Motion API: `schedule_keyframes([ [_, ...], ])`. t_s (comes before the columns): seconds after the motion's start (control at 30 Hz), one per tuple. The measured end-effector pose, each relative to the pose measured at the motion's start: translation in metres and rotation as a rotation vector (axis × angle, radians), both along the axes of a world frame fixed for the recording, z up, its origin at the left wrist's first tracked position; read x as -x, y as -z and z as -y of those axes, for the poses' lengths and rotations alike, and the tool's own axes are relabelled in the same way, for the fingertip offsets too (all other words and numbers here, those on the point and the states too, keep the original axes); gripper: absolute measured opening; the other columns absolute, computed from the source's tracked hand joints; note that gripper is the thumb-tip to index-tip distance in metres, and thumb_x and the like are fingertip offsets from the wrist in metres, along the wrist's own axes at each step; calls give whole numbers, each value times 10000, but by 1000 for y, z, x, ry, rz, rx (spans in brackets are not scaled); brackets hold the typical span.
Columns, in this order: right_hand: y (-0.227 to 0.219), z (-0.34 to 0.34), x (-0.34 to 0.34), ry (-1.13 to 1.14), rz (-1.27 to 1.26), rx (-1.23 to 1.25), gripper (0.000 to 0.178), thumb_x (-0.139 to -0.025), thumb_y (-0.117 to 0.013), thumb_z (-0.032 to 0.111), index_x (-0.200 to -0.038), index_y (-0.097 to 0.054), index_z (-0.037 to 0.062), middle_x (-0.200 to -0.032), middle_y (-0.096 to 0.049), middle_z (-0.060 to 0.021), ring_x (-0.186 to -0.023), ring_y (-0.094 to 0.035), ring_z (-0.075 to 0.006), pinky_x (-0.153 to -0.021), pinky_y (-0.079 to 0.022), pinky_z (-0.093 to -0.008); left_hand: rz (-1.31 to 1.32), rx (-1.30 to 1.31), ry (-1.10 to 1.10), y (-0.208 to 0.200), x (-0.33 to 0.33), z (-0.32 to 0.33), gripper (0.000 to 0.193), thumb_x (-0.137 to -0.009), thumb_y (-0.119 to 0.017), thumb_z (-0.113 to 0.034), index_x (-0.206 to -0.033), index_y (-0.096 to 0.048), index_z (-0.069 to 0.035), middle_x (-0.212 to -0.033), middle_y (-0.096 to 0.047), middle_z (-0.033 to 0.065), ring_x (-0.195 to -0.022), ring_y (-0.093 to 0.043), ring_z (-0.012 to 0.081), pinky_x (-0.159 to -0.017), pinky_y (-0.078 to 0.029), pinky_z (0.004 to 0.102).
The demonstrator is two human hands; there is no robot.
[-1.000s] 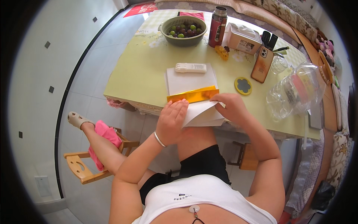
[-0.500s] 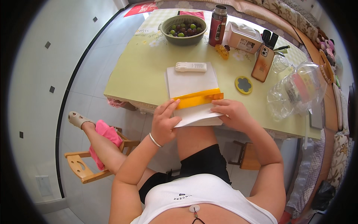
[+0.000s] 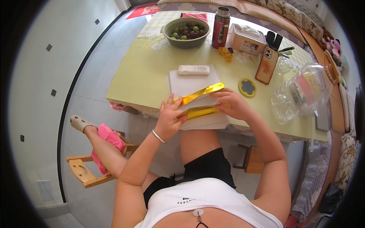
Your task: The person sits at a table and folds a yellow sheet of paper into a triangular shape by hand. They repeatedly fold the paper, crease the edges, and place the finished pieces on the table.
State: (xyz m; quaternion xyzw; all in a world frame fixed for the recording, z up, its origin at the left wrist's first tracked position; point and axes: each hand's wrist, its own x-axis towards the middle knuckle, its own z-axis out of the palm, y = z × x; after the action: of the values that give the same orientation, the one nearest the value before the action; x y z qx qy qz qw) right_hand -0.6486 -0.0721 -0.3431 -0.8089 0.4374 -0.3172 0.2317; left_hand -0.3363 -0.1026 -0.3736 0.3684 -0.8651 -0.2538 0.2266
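Nearer gold strip (image 3: 200, 111): is gripped at its ends between thumb and fingers of left hand (image 3: 168, 118) and right hand (image 3: 236, 105); white paper (image 3: 209, 123) is laid beneath.

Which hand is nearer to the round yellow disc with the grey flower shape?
The right hand: it is close to the disc, just below and left of it. The left hand is farther away, by the gold strips' left ends.
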Motion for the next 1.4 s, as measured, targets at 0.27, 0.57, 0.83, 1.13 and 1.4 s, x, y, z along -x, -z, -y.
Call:
schedule_keyframes([
  [0.27,18,28,-3,198,171,-261,183,-811,-762,127,-936,-706,6,-1079,-676,-115,-942,-640,-302,-844,-524,-367,-83,66,-121,13,3,0,222,-875,-706,-237,-957,-714,-30,-1490,-492,214,-1473,-265,479,-1165,-157,650],
  [0.57,30,32,-20,324,133,-174,133,-797,-753,1,-839,-635,-44,-1075,-608,-88,-844,-637,-185,-771,-529,-289,61,566,40,-6,32,-19,608,-840,-745,-352,-1289,-591,28,-1479,-481,253,-1438,-381,408,-1186,-264,534],
  [0.83,32,30,-13,271,522,-417,137,-827,-752,21,-889,-648,-44,-1026,-627,-75,-873,-634,-178,-778,-534,-304,13,325,-116,-7,49,-24,785,-889,-694,-421,-1427,-428,85,-1365,-550,273,-1268,-518,443,-1089,-378,534],
  [1.13,42,33,-23,448,265,-161,214,-783,-783,68,-861,-632,-62,-970,-622,-120,-828,-647,-247,-775,-534,-329,202,535,-136,-12,45,-17,680,-911,-655,-421,-1376,-516,54,-1370,-565,256,-1309,-512,391,-1097,-368,559],
  [1.4,38,30,-26,473,234,-50,206,-803,-772,92,-896,-643,-40,-967,-619,-136,-819,-659,-290,-763,-547,-345,284,460,-68,6,59,-28,800,-820,-706,-538,-1346,-558,47,-1429,-531,235,-1358,-480,378,-1121,-343,574],
])
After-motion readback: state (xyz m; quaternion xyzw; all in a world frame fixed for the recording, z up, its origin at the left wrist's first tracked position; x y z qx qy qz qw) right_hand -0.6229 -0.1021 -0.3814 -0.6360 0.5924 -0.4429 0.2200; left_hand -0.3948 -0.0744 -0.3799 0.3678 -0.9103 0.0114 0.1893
